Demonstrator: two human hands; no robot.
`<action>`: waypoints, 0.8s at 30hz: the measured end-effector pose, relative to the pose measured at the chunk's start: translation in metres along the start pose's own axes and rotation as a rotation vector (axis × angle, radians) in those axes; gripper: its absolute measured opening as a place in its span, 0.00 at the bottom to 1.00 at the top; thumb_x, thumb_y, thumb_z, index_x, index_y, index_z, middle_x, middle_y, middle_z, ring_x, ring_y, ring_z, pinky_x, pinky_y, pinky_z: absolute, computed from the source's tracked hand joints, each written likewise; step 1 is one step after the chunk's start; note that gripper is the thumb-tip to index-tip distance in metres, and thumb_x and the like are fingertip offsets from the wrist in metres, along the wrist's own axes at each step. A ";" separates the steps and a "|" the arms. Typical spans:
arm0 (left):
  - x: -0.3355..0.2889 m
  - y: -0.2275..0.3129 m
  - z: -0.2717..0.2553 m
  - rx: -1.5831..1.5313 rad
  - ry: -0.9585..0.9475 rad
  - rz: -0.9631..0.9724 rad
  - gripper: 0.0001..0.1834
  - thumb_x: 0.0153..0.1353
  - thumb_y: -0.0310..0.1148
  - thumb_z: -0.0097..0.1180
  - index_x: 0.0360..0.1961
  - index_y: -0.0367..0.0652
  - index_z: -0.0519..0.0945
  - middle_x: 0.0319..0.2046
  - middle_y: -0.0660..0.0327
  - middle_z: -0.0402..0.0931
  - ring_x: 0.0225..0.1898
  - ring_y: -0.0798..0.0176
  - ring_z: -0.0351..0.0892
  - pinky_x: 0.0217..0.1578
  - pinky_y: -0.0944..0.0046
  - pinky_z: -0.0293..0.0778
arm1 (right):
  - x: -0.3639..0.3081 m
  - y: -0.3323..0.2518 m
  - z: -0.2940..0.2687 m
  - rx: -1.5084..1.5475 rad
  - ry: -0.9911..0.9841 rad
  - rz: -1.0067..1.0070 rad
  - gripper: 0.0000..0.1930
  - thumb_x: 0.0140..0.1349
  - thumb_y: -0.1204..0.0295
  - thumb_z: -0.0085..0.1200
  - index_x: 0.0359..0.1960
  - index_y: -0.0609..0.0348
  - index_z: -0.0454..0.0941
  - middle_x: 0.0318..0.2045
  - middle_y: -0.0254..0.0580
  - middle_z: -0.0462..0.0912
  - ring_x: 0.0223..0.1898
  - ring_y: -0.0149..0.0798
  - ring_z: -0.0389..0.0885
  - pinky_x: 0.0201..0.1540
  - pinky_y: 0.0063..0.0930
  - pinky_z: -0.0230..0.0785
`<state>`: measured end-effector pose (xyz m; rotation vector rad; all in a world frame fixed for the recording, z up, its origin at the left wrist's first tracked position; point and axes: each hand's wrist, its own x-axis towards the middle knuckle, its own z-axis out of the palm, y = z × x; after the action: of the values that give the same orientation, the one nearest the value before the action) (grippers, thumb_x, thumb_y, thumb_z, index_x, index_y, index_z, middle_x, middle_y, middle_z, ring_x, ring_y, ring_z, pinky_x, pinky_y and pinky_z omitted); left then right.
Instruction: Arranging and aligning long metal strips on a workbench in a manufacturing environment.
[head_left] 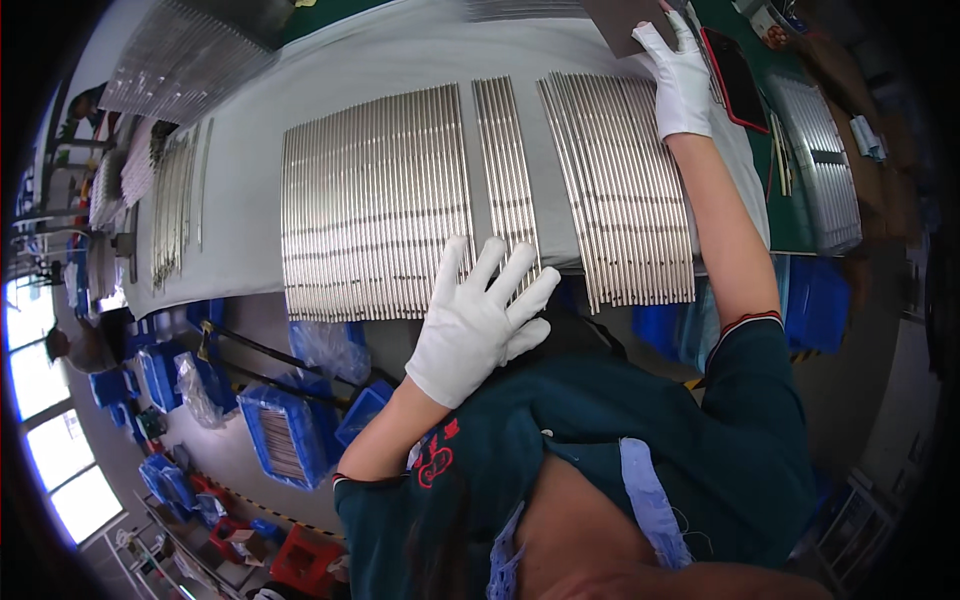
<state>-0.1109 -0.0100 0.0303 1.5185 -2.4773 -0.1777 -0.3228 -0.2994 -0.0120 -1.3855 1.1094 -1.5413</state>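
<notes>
Glossy metal rods (375,200); matt cloth (245,205)

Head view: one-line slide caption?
Gloved left hand spread over near ends of slim metal rods on pale cloth; gloved right hand at a dark flat panel.

Head-worn left fisheye looked down from close above: worktable (243,200) spanned upper frame, wearer's torso (640,412) sat lower centre, edges bent toward rim.

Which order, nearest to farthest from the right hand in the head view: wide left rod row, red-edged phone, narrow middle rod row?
1. Red-edged phone, just right of the right hand.
2. Narrow middle rod row, to the hand's left.
3. Wide left rod row, farther left.
</notes>
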 end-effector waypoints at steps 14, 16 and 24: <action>-0.046 -0.034 -0.011 0.165 0.078 -0.202 0.39 0.48 0.51 0.73 0.61 0.47 0.76 0.56 0.49 0.73 0.57 0.44 0.72 0.61 0.35 0.62 | 0.001 -0.002 -0.003 -0.085 -0.024 0.002 0.28 0.68 0.65 0.65 0.69 0.53 0.73 0.58 0.41 0.82 0.57 0.30 0.80 0.62 0.25 0.71; -0.041 -0.030 -0.010 0.126 0.053 -0.186 0.40 0.48 0.49 0.73 0.61 0.48 0.75 0.56 0.49 0.73 0.57 0.44 0.72 0.61 0.35 0.63 | 0.001 -0.001 -0.003 -0.152 -0.026 -0.013 0.28 0.68 0.64 0.65 0.69 0.52 0.73 0.57 0.42 0.82 0.56 0.30 0.80 0.62 0.24 0.70; -0.011 -0.009 -0.004 -0.024 0.024 -0.054 0.31 0.54 0.47 0.69 0.59 0.51 0.77 0.55 0.56 0.72 0.58 0.53 0.72 0.65 0.38 0.61 | 0.003 0.011 -0.004 -0.041 -0.017 0.013 0.29 0.67 0.64 0.66 0.69 0.53 0.73 0.54 0.42 0.84 0.55 0.30 0.82 0.61 0.24 0.72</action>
<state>-0.0973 -0.0047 0.0306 1.5692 -2.4090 -0.1970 -0.3275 -0.3056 -0.0215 -1.4136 1.1429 -1.5023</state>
